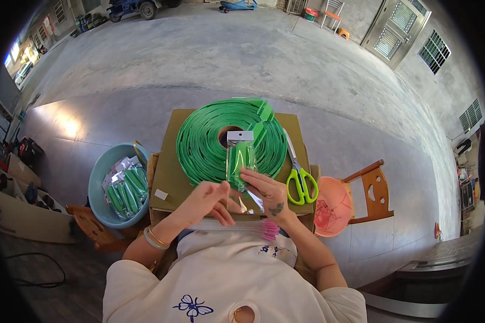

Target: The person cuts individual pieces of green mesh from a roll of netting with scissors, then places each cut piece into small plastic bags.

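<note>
A clear plastic packet (241, 159) with green strips inside and a white top flap stands over a big roll of green strip (202, 145). My right hand (267, 192) grips the packet's lower right part between thumb and fingers. At the packet's lower left is my left hand (215, 202), its fingers apart and holding nothing visible. Shiny film shows between the hands. Scissors (302, 183) with green handles lie right of the roll, on the brown board (172, 199).
A blue basin (98, 185) at the left holds several filled packets. On the right, a pink basin (333, 226) with thin pink pieces stands beside a wooden chair (373, 192). A small white card (161, 194) lies on the board. Pink bristly pieces (270, 230) are at my waist.
</note>
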Available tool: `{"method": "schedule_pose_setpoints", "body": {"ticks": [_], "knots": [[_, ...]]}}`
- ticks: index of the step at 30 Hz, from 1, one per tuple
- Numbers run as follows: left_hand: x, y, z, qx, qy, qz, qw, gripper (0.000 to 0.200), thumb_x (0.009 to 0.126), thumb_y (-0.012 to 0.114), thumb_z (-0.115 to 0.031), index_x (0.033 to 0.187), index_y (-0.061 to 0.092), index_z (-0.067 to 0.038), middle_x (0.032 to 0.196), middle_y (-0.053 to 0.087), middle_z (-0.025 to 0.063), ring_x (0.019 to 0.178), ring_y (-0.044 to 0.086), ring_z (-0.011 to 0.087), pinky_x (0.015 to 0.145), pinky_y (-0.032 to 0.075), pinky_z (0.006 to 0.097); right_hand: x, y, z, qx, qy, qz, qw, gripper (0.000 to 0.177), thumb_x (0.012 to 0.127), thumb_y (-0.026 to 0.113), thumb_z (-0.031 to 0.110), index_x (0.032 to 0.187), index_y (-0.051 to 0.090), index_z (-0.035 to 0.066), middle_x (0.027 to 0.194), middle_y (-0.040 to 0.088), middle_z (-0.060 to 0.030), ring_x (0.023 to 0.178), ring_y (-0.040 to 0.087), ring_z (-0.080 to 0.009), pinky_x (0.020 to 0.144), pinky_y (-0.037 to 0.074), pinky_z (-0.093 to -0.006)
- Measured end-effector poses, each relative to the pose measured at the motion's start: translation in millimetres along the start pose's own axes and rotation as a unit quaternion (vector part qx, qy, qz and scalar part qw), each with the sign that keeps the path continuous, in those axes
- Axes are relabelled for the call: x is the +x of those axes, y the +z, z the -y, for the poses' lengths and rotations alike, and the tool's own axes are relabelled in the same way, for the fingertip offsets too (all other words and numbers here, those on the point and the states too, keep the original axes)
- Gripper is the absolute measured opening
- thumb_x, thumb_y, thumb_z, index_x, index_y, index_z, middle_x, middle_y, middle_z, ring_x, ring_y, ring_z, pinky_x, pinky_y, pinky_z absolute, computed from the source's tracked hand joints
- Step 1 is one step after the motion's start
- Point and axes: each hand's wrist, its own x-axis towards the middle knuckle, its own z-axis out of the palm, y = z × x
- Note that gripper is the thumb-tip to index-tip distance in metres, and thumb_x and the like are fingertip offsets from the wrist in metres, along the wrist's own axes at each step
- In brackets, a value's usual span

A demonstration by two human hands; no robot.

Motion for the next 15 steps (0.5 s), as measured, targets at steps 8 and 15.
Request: {"method": "schedule_pose_setpoints", "body": {"ticks": [8,15], "knots": [[23,9,21,0.540,0.529,-0.196,0.625,0.043,0.068,0.070,0.003,0.109,0.058,-0.002,0.102,0.063,0.0128,0.072,0.065,0.0213,0.058,0.053,0.0265,-10,7,-1,0.016,-0.003,-0.041,0.999,0.035,0.071,0.065,-0.005,0.105,0.062,0.002,0.112,0.060,-0.0108,0.097,0.061,-0.0232,0.080,0.050,-0.0272],[28,10,31,0.518,0.537,-0.208,0.632,0.024,0.069,0.070,0.000,0.091,0.059,-0.001,0.098,0.066,0.0103,0.070,0.066,0.0204,0.060,0.052,0.0256,-19,2,3,-0.028,-0.073,-0.113,0.990,0.030,0.065,0.068,-0.009,0.092,0.063,0.002,0.100,0.062,-0.0119,0.091,0.062,-0.0248,0.072,0.053,-0.0275]]}}
